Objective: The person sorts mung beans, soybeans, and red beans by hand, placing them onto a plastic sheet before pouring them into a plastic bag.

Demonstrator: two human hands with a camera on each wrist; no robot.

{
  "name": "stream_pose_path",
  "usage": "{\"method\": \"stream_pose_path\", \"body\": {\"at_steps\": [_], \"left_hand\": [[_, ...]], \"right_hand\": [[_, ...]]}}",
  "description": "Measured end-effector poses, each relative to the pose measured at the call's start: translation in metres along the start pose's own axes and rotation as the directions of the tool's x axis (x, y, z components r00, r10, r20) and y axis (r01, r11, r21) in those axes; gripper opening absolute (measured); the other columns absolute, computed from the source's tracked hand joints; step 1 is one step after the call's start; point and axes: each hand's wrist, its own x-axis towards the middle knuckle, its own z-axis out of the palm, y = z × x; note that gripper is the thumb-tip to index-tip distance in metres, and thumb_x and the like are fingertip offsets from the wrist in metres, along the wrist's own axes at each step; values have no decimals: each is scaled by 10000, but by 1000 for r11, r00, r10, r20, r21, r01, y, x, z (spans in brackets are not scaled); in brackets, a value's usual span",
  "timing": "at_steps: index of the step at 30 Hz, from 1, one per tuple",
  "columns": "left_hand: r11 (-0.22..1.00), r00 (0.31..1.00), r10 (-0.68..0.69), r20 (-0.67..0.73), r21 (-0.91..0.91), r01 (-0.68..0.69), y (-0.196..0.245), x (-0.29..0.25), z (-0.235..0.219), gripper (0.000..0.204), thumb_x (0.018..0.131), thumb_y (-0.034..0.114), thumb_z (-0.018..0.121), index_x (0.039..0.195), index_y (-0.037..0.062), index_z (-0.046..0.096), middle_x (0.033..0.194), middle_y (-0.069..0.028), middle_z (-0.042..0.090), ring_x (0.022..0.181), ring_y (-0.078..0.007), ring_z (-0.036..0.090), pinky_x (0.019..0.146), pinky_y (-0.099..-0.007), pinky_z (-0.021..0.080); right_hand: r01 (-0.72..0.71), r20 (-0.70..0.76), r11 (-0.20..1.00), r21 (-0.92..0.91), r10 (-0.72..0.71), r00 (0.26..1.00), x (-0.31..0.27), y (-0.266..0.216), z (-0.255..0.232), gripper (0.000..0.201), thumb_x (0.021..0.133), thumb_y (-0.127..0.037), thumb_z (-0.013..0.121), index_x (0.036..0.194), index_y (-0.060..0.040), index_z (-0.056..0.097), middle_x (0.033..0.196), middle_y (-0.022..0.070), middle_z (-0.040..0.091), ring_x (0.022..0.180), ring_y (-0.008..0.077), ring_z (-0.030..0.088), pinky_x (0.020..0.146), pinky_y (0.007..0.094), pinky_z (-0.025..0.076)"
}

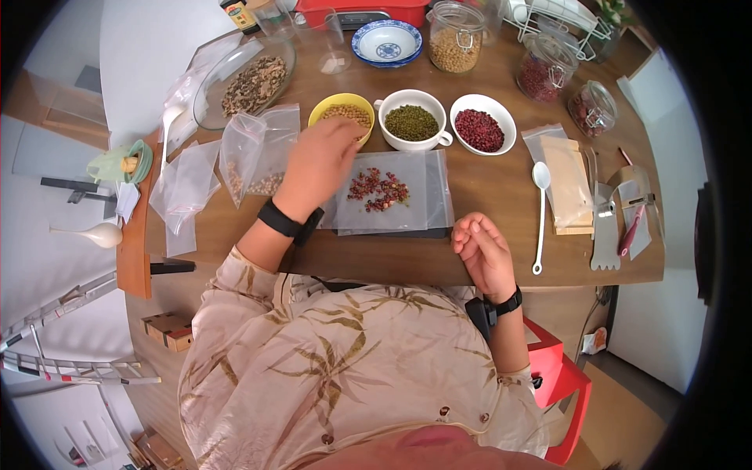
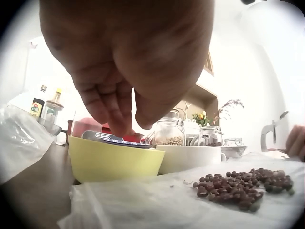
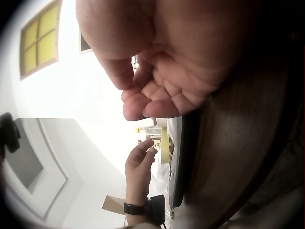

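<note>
My left hand (image 1: 325, 160) reaches over the yellow bowl (image 1: 343, 100) of pale beans, fingers slanting down. In the left wrist view a narrow gap shows between its thumb and fingers, just above the bowl's rim. No bean shows between them. A loose pile of mixed beans (image 1: 379, 189), mostly dark red, lies on a clear plastic bag (image 1: 433, 188) in front. My right hand (image 1: 484, 249) hovers at the table's front edge, right of the bag. Its fingers are loosely curled, with nothing visible in them.
A white cup of green beans (image 1: 411, 123) and a white bowl of red beans (image 1: 479, 130) stand beside the yellow bowl. Plastic bags (image 1: 258, 153) lie left. A white spoon (image 1: 540, 204) lies right. Glass jars (image 1: 457, 43) and a glass dish (image 1: 205, 94) stand behind.
</note>
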Motion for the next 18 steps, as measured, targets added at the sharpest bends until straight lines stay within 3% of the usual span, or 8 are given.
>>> {"method": "stream_pose_path", "body": {"at_steps": [2,4,12,18], "left_hand": [[999,998,25,55,-45,-23,13,-4,5,199,967,58,759,1164,57,782,1101,-123,750,997,-376,709,909,-478,588],[984,967,104,232,-166,-66,20,-10,14,184,939,64,781,1122,74,792,1067,-100,729,1008,-360,712,904,-474,590],[989,953,131,273,-97,-108,26,-20,24,111,913,110,816,1022,106,794,1081,-49,715,1031,-297,694,934,-437,553],[990,955,137,264,-19,-137,31,-20,29,97,899,147,822,990,131,790,1036,-23,700,993,-278,682,879,-425,523]], "right_hand": [[2,8,1000,16,-2,1000,0,1,0,189,1191,-205,578,1232,-48,675,1089,46,734,976,138,687,900,296,550],[-3,6,1000,-4,3,1000,1,0,1,188,1191,-204,579,1229,-48,676,1084,45,735,973,138,688,898,295,553],[-4,-2,1000,-2,4,1000,0,0,1,188,1189,-202,583,1228,-45,679,1086,44,738,970,134,693,897,292,558],[-6,1,1000,-3,6,1000,0,0,2,186,1188,-200,586,1230,-46,682,1089,44,741,974,132,694,896,289,559]]}}
